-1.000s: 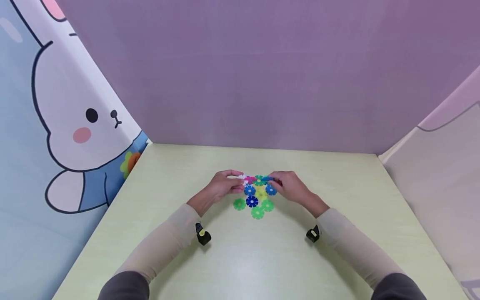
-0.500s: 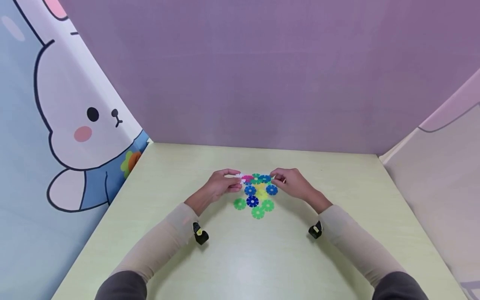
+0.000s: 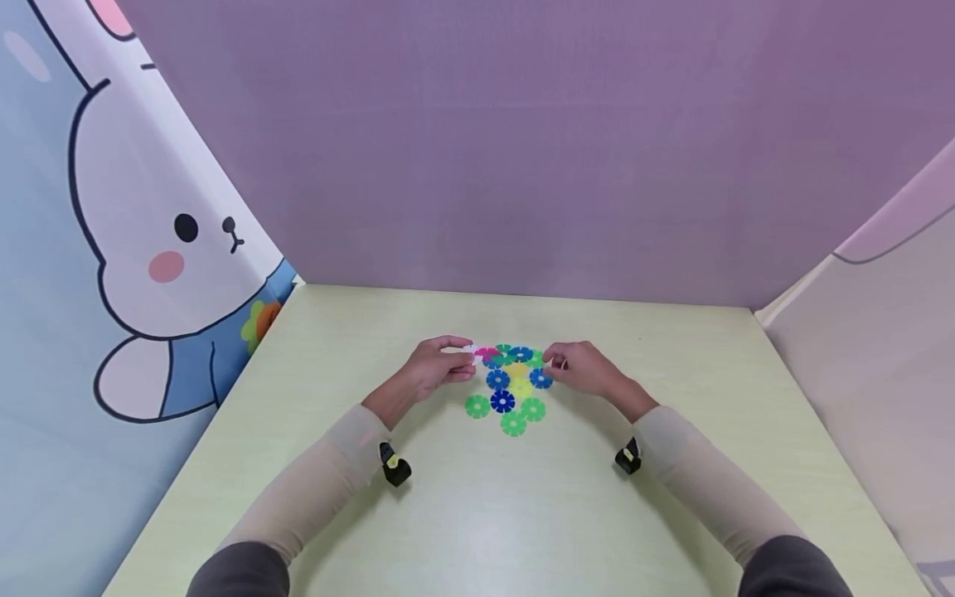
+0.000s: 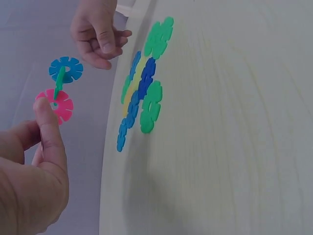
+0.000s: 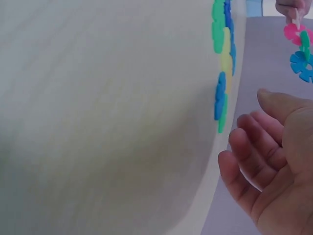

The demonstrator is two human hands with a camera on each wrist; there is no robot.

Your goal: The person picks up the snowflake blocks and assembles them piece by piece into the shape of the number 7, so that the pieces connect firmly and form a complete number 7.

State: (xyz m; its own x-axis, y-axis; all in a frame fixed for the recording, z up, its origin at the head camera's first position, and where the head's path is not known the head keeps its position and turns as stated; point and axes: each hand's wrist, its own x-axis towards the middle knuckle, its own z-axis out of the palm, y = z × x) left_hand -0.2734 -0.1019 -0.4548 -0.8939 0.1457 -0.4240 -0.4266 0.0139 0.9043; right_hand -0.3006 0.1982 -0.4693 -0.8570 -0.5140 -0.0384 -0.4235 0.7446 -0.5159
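My left hand (image 3: 429, 371) pinches a short chain of slotted snowflake discs, raised over the far part of the table. At its thumb and finger is a white disc (image 3: 472, 350), joined to a pink disc (image 4: 66, 108). A green disc (image 4: 59, 84) stands edge-on in the left wrist view, linking the pink one to a blue disc (image 4: 76, 73) at the chain's free end. Right of that end is my right hand (image 3: 585, 367), fingers loosely curled around nothing, with a gap between it and the chain in both wrist views.
Several loose snowflake discs lie on the table beneath the chain: green ones (image 3: 513, 429), blue ones (image 3: 492, 385), a dark blue one (image 3: 496, 406) and yellow ones (image 3: 525, 390). A purple backdrop (image 3: 507, 166) rises behind the table (image 3: 492, 514).
My right hand has let go of the blue disc at the chain's end and drawn slightly right. The left hand has shifted a little left with the chain.
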